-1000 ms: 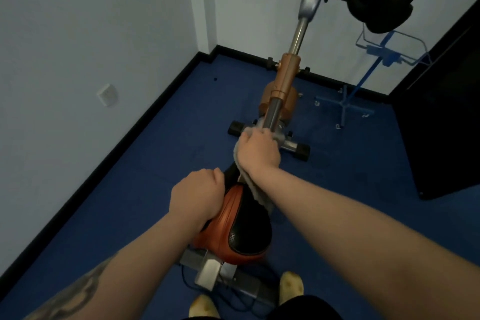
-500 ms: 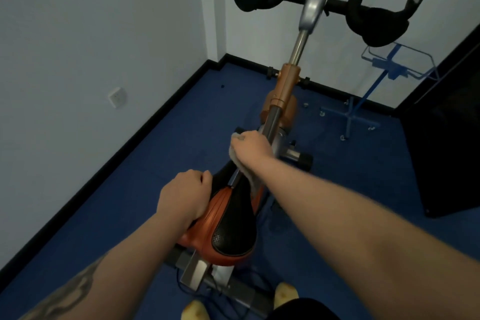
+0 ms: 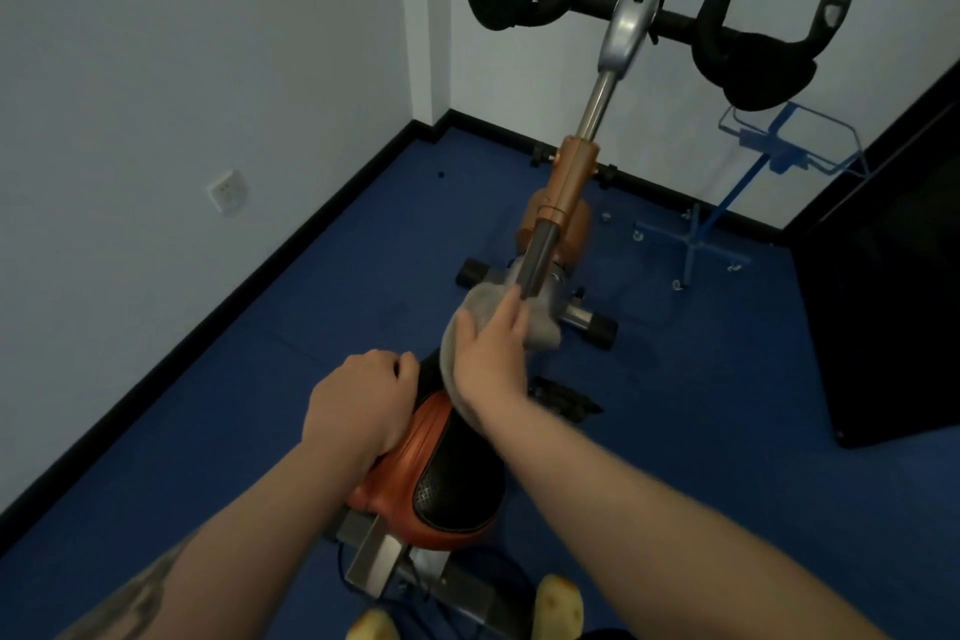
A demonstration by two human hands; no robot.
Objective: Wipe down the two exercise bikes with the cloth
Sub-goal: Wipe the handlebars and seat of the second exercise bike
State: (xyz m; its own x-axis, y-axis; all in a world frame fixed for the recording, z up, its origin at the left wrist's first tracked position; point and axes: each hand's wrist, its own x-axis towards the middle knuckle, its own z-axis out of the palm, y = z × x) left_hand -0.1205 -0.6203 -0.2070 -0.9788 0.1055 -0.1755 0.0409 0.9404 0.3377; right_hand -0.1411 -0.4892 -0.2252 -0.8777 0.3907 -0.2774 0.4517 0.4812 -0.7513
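Observation:
An orange and black exercise bike (image 3: 569, 192) stands in front of me, its black handlebars (image 3: 748, 62) and console at the top. Its orange and black saddle (image 3: 441, 473) is close below me. My left hand (image 3: 358, 405) grips the left side of the saddle with curled fingers. My right hand (image 3: 491, 353) holds a grey cloth (image 3: 485, 304) against the bike's frame just ahead of the saddle nose, at the foot of the grey seat-to-handlebar tube. Only one bike is in view.
White walls with a black skirting close in the left and back; a wall socket (image 3: 227, 191) is on the left wall. A blue wire stand (image 3: 727, 203) is behind the bike on the right. A dark cabinet (image 3: 883, 276) fills the right side. Blue carpet covers the floor.
The view has tilted up, showing more of the handlebars. My right hand with the cloth has slid slightly along the frame near the saddle nose. My left hand stays on the saddle.

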